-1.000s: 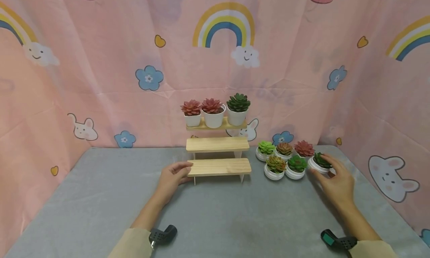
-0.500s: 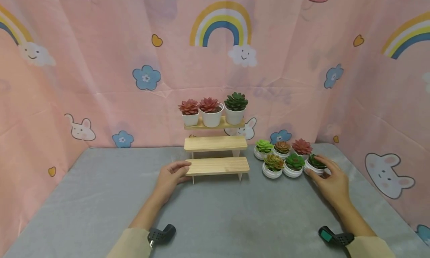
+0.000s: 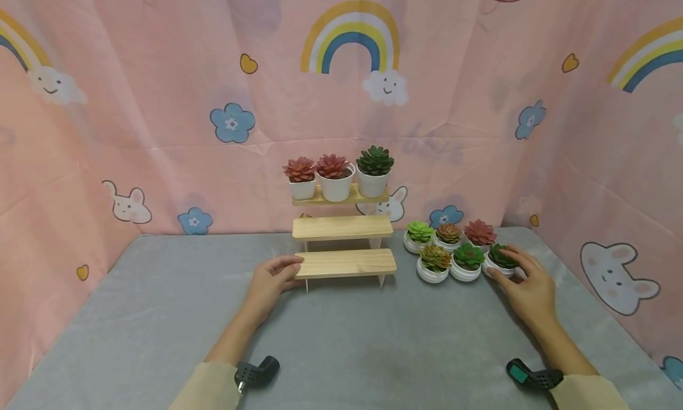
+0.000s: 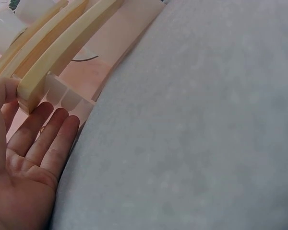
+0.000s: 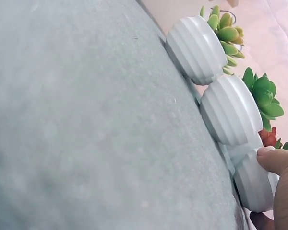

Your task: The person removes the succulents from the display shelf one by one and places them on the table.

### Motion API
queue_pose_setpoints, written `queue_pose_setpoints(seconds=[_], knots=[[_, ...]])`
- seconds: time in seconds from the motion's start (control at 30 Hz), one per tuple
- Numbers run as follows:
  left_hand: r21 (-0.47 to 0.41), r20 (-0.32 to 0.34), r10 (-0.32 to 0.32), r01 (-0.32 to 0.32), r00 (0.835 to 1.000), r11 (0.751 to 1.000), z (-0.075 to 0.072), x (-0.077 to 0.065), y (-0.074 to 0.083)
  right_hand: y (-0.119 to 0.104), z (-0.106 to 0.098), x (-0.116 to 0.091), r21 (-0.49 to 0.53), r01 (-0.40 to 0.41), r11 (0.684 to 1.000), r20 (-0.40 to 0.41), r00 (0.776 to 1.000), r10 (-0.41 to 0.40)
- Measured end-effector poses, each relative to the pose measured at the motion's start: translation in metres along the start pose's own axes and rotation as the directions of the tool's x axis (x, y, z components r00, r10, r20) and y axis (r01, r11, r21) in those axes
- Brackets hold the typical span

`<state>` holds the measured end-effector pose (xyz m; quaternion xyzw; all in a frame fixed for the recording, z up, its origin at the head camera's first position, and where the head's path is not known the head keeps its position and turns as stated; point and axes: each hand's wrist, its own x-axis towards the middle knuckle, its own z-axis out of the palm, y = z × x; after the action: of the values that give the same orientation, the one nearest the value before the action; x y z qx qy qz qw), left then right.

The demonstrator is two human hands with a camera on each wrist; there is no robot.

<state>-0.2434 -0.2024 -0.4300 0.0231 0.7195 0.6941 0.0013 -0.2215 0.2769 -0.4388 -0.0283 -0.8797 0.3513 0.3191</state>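
A three-tier wooden display stand (image 3: 344, 263) stands mid-table, three potted succulents on its top tier. My left hand (image 3: 271, 281) pinches the left end of its lowest board (image 4: 53, 67), thumb at the board's end and the other fingers stretched beneath. Over to the right, my right hand (image 3: 528, 291) holds a small white pot (image 5: 254, 184) with a dark green succulent (image 3: 501, 256). My thumb (image 5: 273, 158) presses the ribbed side of that pot, which sits on the table at the right end of the front row. The far side of this grip is partly hidden.
Several more small succulents in white pots crowd beside the held one: a green one (image 3: 468, 258), a yellowish one (image 3: 435, 258), a bright green one (image 3: 420, 232), a brown one (image 3: 448, 233) and a red one (image 3: 480, 233). A pink printed curtain (image 3: 176, 102) hangs behind the grey tabletop (image 3: 341, 351).
My right hand has moved the dark green succulent slightly left, up against its neighbours, and then stayed there. My left hand keeps its place on the stand. The head view shifted a little.
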Motion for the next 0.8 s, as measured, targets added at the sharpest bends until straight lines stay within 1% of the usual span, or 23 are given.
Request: queue_pose_setpoints(seconds=[0.2, 0.33, 0.43, 0.57, 0.8], knots=[[0.006, 0.002, 0.004, -0.004, 1.000, 1.000, -0.0001, 0.0007, -0.0006, 0.0027, 0.0020, -0.0010, 0.020, 0.021, 1.000, 0.004, 1.000, -0.021], [0.013, 0.004, 0.021, -0.021, 1.000, 1.000, -0.0007, -0.0002, -0.0004, 0.0036, 0.0033, -0.0014, 0.039, 0.036, 0.999, 0.006, 0.999, -0.037], [0.010, 0.011, 0.026, -0.026, 1.000, 1.000, -0.0006, -0.0003, -0.0001, 0.0034, 0.0029, -0.0014, 0.046, 0.032, 0.998, 0.005, 0.999, -0.033], [0.008, 0.012, 0.015, -0.015, 1.000, 1.000, -0.0002, 0.0004, 0.0001, 0.0028, 0.0018, -0.0017, 0.046, 0.023, 0.999, 0.001, 1.000, -0.023], [0.012, 0.003, 0.010, -0.010, 1.000, 1.000, -0.0003, 0.0000, -0.0003, 0.0012, 0.0023, -0.0026, 0.033, 0.004, 0.999, -0.008, 1.000, -0.004]])
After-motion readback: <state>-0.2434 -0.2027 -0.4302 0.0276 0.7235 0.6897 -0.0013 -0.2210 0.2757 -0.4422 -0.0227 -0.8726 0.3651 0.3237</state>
